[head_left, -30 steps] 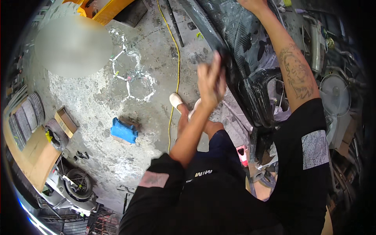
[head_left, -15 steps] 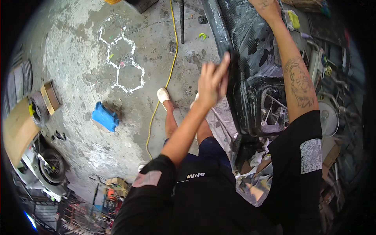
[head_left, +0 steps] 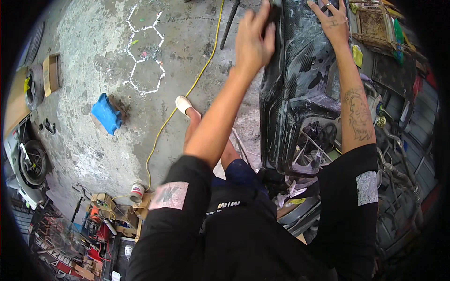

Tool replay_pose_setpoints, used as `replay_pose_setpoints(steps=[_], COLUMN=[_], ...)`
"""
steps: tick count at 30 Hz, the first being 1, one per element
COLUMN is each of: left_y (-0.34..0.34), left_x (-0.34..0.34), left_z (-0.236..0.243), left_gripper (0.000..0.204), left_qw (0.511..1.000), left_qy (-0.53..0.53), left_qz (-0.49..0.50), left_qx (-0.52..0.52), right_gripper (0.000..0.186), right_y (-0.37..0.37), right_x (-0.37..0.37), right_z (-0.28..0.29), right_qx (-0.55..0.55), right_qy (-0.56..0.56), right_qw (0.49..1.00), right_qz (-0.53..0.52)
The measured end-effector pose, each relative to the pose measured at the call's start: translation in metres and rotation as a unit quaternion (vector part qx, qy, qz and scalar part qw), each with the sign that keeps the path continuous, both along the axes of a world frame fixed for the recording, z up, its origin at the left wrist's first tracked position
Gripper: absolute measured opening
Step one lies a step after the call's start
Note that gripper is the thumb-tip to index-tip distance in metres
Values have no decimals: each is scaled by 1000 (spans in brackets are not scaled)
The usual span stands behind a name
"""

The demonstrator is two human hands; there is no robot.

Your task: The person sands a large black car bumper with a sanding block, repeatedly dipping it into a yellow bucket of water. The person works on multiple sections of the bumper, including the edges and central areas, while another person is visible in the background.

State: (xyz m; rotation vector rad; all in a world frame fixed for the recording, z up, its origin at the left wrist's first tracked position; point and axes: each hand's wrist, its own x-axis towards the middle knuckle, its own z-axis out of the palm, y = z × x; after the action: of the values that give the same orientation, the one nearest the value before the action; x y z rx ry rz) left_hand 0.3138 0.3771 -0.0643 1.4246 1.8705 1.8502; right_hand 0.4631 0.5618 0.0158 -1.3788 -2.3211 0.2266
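Standing upright in the upper right of the frame, a long black carbon-weave body panel [head_left: 300, 89] is smeared with pale streaks and runs from the top edge down to a curved lower end near the middle. The left hand [head_left: 253, 40] presses against the panel's left edge near the top, its fingers curled shut around a small dark pad [head_left: 273, 14] held to the surface. The right hand [head_left: 333, 23] lies flat on the upper part of the panel, fingers spread apart and holding nothing, the tattooed forearm running down along the panel's right side. Below the panel, the person's black shirt and sleeves fill the lower middle, and a white shoe [head_left: 184, 104] shows on the concrete just left of the arm. A yellow cable [head_left: 187, 91] snakes across the floor from the top toward a tape roll [head_left: 137, 192] at lower left. Farther left lies a blue block [head_left: 106, 114], with white hexagon markings [head_left: 145, 61] painted above it.
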Motion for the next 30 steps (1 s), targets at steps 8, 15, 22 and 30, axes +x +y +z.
replay_pose_setpoints(steps=[8, 15, 22, 30], left_y=[-111, -63, -45, -98], left_x=[85, 57, 35, 82], left_z=[6, 9, 7, 16], left_gripper=[67, 62, 65, 65], left_qw=[987, 996, 998, 988], left_qy=[-52, -68, -15, -70], left_qz=[-78, 16, 19, -40], left_qx=[-127, -64, -56, -134], right_gripper=[51, 46, 45, 29], right_y=[16, 12, 4, 64], right_x=[35, 17, 5, 82], right_z=[-5, -4, 1, -26], right_qx=[121, -9, -2, 204], right_qy=[-73, -7, -10, -224], right_qw=[990, 999, 999, 937], right_qz=[23, 32, 48, 176])
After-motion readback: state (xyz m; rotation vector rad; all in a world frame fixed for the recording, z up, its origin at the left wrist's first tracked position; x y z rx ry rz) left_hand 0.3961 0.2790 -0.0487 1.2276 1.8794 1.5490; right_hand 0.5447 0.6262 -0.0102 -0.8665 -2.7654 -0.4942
